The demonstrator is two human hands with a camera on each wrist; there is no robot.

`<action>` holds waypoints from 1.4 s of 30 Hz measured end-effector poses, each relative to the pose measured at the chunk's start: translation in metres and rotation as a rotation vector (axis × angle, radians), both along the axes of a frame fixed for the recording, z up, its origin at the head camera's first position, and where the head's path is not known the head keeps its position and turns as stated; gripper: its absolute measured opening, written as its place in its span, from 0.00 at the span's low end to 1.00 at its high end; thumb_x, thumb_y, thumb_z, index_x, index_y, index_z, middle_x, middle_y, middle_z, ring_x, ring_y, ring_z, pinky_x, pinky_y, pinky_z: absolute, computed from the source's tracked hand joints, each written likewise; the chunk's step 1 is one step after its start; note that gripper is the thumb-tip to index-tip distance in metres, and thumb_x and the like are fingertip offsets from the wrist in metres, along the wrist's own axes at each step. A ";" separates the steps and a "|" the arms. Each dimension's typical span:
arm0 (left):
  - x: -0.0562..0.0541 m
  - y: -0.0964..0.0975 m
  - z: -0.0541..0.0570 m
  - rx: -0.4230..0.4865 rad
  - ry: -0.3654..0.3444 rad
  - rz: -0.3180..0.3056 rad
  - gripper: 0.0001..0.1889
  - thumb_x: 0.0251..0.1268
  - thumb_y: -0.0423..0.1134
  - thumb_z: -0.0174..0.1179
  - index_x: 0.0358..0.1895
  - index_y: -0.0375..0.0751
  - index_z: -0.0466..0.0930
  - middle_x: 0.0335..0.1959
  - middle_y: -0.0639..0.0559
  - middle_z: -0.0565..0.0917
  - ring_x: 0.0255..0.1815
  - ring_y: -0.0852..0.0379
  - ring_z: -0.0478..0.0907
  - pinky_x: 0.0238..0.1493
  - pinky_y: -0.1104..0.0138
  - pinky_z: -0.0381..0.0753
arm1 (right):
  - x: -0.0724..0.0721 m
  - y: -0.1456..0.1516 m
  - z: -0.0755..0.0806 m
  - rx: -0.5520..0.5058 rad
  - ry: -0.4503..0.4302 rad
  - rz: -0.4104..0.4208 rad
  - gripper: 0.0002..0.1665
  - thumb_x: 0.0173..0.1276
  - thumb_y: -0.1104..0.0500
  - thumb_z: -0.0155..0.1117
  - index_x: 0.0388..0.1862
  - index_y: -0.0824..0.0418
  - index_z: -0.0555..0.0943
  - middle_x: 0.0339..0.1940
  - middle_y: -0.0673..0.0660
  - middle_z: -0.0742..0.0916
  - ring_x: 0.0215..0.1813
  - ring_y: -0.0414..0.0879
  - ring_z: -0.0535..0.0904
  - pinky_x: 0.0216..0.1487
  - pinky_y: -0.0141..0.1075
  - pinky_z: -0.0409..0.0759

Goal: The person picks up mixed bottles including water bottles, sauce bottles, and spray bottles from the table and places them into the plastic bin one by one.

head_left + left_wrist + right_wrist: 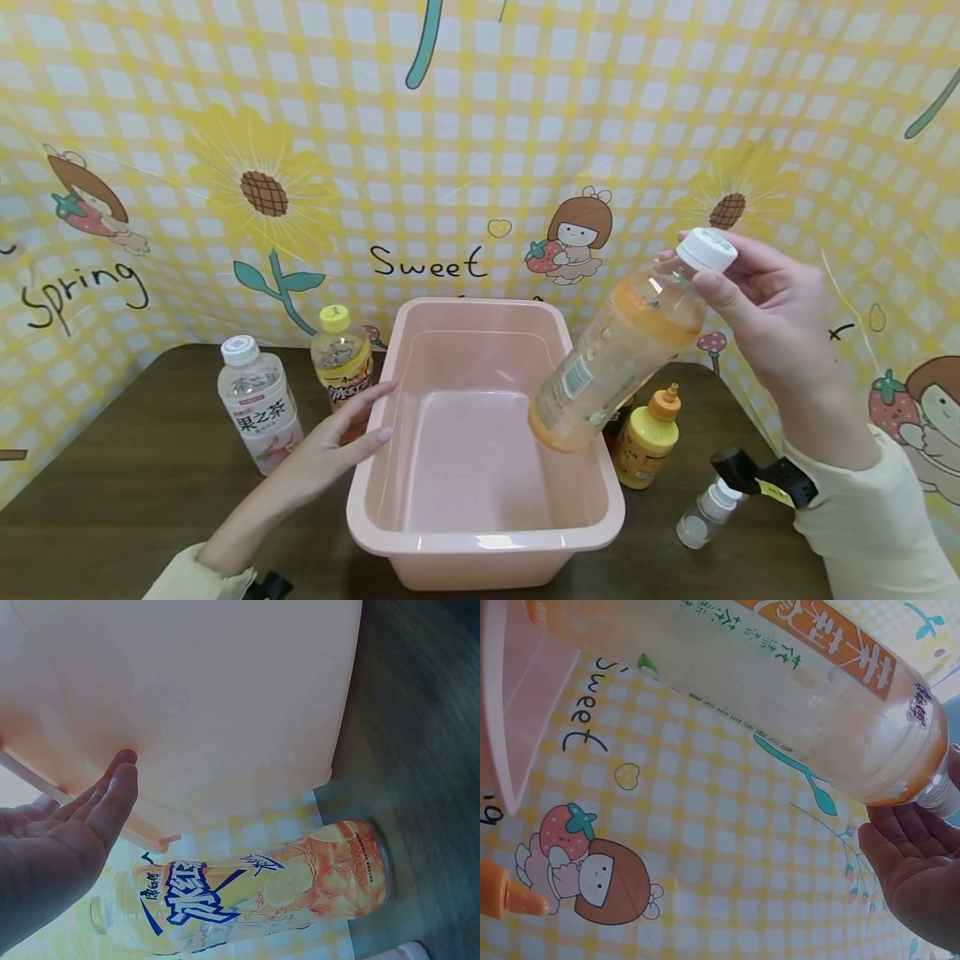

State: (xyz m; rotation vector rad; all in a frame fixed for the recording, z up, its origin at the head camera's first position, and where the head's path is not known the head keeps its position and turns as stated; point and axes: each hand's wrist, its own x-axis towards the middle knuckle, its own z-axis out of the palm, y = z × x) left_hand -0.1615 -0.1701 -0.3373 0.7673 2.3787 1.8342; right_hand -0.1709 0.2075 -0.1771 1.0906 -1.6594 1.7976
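My right hand (772, 308) grips a clear plastic bottle (622, 350) with orange bands by its neck, just under the white cap (707, 249). Tilted, the bottle has its base over the right rim of a pink plastic basin (480, 542). In the right wrist view, orange label panels and green print show on the bottle (780, 697). My left hand (337, 442) touches the basin's left rim with its fingers extended. Close to that hand in the left wrist view stands a yellow-capped iced tea bottle (225, 892). The basin's inside holds nothing visible.
A white-capped fruit tea bottle (258, 400) stands left of the basin. To the right are a yellow squeeze bottle (647, 442) with an orange nozzle, a dark item mostly hidden behind it, and a small clear bottle (705, 517). A checked cloth (450, 150) hangs behind the table (90, 467).
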 end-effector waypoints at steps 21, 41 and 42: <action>0.004 0.000 0.001 0.006 -0.002 0.015 0.27 0.67 0.32 0.49 0.68 0.35 0.53 0.60 0.28 0.64 0.54 0.59 0.71 0.46 0.68 0.76 | -0.001 -0.011 -0.023 0.052 -0.100 -0.072 0.15 0.60 0.73 0.58 0.47 0.69 0.79 0.38 0.56 0.86 0.42 0.43 0.82 0.44 0.28 0.78; 0.001 0.000 0.001 -0.003 -0.049 0.030 0.28 0.67 0.34 0.50 0.68 0.35 0.52 0.61 0.27 0.63 0.58 0.34 0.65 0.47 0.63 0.78 | -0.004 -0.014 -0.040 0.131 -0.173 -0.095 0.16 0.61 0.74 0.57 0.45 0.62 0.80 0.36 0.53 0.87 0.41 0.42 0.83 0.41 0.28 0.79; 0.001 0.000 0.001 -0.004 -0.049 0.030 0.28 0.67 0.34 0.50 0.68 0.35 0.52 0.61 0.27 0.63 0.58 0.34 0.65 0.47 0.63 0.78 | -0.004 -0.014 -0.041 0.136 -0.180 -0.097 0.16 0.61 0.74 0.57 0.45 0.61 0.80 0.36 0.53 0.87 0.41 0.41 0.83 0.41 0.28 0.79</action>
